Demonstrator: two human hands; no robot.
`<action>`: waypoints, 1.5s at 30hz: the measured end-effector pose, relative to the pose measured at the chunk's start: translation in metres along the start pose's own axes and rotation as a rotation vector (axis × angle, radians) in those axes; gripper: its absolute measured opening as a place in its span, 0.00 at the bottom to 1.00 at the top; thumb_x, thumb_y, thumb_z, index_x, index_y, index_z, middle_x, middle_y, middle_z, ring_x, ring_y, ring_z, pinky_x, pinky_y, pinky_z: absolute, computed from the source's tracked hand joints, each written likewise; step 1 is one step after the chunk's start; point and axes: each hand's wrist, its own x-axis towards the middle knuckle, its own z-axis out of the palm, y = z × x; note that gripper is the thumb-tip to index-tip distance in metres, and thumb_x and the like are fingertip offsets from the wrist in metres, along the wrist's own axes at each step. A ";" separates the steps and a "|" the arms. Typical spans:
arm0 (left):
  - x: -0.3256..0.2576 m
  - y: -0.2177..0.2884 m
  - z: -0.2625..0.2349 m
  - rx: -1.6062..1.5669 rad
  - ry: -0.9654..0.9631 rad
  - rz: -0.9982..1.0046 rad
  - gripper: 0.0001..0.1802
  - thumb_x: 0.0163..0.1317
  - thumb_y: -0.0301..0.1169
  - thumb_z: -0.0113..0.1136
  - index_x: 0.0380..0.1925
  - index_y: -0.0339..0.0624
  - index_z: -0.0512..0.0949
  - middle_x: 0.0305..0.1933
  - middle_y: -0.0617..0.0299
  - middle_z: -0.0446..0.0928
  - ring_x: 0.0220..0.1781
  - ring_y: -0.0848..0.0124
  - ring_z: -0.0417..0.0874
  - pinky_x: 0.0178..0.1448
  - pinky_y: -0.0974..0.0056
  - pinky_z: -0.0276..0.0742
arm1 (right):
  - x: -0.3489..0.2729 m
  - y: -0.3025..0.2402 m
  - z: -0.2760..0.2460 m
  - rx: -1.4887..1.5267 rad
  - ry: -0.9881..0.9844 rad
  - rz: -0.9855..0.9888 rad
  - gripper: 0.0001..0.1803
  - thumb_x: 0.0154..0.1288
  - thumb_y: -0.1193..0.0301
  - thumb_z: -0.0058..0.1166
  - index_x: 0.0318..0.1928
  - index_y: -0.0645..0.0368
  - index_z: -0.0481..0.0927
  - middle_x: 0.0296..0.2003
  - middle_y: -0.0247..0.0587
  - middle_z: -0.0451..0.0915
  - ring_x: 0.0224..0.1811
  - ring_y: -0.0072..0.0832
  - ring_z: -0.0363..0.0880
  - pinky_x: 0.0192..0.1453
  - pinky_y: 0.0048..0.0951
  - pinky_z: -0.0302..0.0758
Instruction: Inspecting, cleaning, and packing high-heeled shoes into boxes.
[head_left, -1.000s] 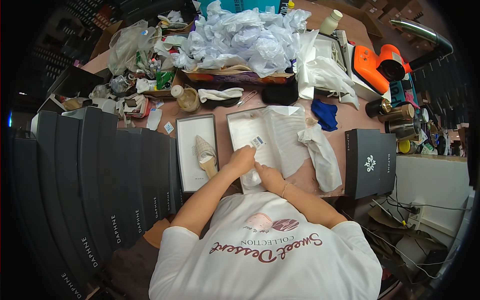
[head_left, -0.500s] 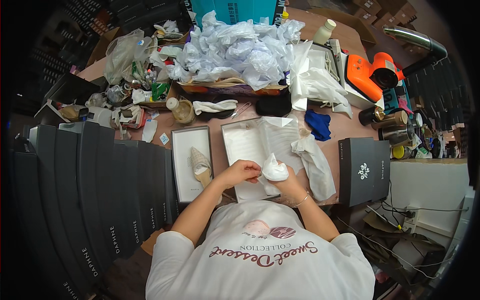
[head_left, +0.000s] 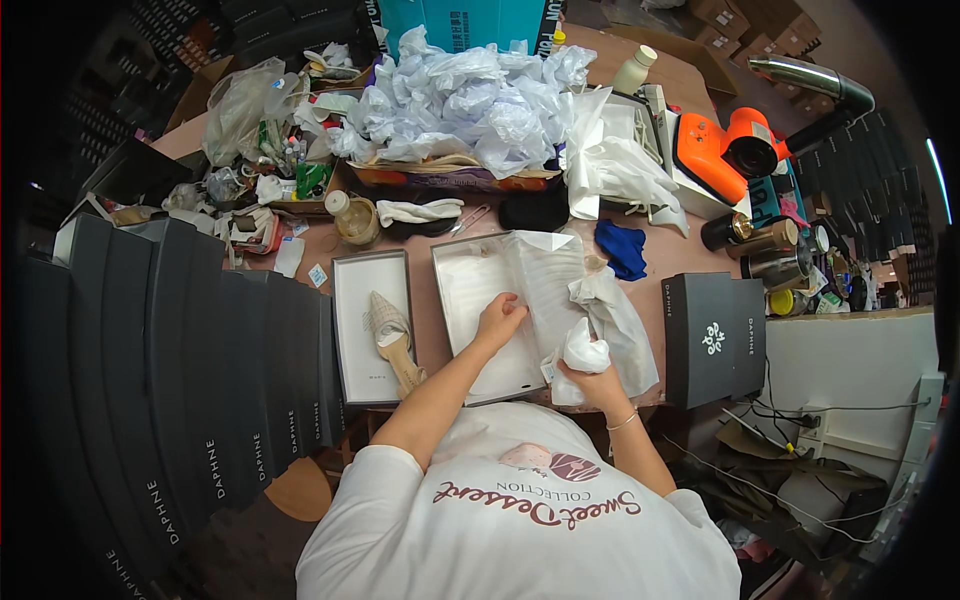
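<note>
My left hand (head_left: 503,322) reaches over an open shoebox half (head_left: 465,290). Its fingers are closed at the edge of a sheet of white tissue paper (head_left: 550,280) that lines the box and spills over its right side. Held low at the box's right corner, my right hand (head_left: 595,385) grips a rounded white tissue-wrapped bundle (head_left: 584,347); whatever is inside it is hidden. To the left, a beige woven pointed shoe (head_left: 389,335) lies in a white-lined box lid (head_left: 362,372). More crumpled white wrapping (head_left: 628,335) rests beside the right hand.
Dark shoeboxes (head_left: 190,340) stand in a row on the left, and others (head_left: 714,340) at the right. Heaped white tissue (head_left: 470,105) fills a container at the back. A blue cloth (head_left: 622,249), a glass jar (head_left: 353,220) and an orange heat tool (head_left: 710,158) sit on the table.
My left hand has moved up and away from the bundle to the tissue paper in the box. My right hand has shifted right and slightly down with the bundle.
</note>
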 end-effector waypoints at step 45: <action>-0.131 0.129 -0.152 0.688 0.500 0.618 0.29 0.56 0.23 0.55 0.60 0.35 0.64 0.61 0.43 0.63 0.62 0.47 0.66 0.65 0.53 0.63 | 0.039 -0.009 0.109 -0.816 -0.294 -0.368 0.55 0.43 0.60 0.70 0.67 0.61 0.51 0.61 0.61 0.59 0.61 0.53 0.62 0.57 0.48 0.68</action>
